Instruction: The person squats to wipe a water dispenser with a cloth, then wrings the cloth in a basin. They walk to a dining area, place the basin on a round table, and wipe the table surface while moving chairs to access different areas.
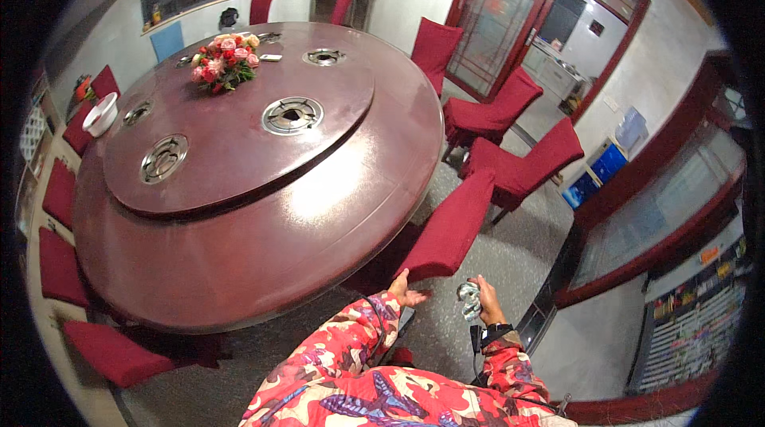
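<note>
A crumpled grey-green and white cloth (470, 300) is gripped in my right hand (490, 301), which hangs over the speckled floor with a dark band around its wrist. My left hand (407, 290) has its fingers apart and holds nothing; it is near the lower edge of a red-covered chair (451, 229). To the left stands a large round dark-red table (334, 247) with a raised round turntable (239, 170). Metal burner rings (293, 116) are set into the turntable, and a pink and red flower arrangement (226, 61) stands at its far part.
Red-covered chairs (526, 164) surround the table. A white basin (100, 115) rests on its left rim, and a white flat object (271, 58) lies by the flowers. At right are a blue box (606, 161), a glazed door (657, 217) and a filled rack (693, 319).
</note>
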A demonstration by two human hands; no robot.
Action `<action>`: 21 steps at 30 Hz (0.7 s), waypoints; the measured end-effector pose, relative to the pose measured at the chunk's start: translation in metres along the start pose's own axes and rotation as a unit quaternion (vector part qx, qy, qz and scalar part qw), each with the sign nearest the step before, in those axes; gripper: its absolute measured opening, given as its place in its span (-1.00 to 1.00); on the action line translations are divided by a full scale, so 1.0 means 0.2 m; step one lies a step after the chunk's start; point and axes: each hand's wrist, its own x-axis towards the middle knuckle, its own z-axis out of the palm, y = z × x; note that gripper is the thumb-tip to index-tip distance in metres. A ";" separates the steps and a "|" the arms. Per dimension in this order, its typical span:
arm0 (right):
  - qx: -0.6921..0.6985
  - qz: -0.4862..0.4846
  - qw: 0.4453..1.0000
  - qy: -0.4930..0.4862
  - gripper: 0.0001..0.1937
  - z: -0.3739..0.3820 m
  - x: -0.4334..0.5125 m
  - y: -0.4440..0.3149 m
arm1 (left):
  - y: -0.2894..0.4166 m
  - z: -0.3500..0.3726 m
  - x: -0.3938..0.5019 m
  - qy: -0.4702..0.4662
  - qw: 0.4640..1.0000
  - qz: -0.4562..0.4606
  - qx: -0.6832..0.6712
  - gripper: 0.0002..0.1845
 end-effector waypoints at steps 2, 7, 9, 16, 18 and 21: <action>0.002 -0.004 1.000 -0.023 -0.46 -0.03 0.15 -0.06 | -0.01 0.03 0.07 -0.025 0.994 0.099 0.049 -0.27; 0.014 -0.026 0.997 -0.072 -0.36 -0.10 0.59 -0.21 | 0.01 0.11 0.18 -0.009 0.974 0.223 0.027 -0.44; 0.000 -0.036 0.997 -0.071 -0.36 -0.07 0.75 -0.28 | 0.03 0.11 0.19 0.018 0.973 0.228 -0.024 -0.54; 0.011 -0.060 0.993 -0.104 -0.36 -0.04 1.05 -0.45 | 0.00 0.09 0.12 0.130 0.953 0.275 -0.005 -0.71; 0.052 -0.054 0.995 -0.069 -0.32 -0.04 1.08 -0.50 | -0.05 0.07 0.07 0.130 0.942 0.311 0.010 -0.74; 0.001 -0.060 0.991 -0.117 -0.31 -0.07 1.02 -0.55 | -0.12 -0.03 -0.08 0.109 0.933 0.340 0.048 -0.76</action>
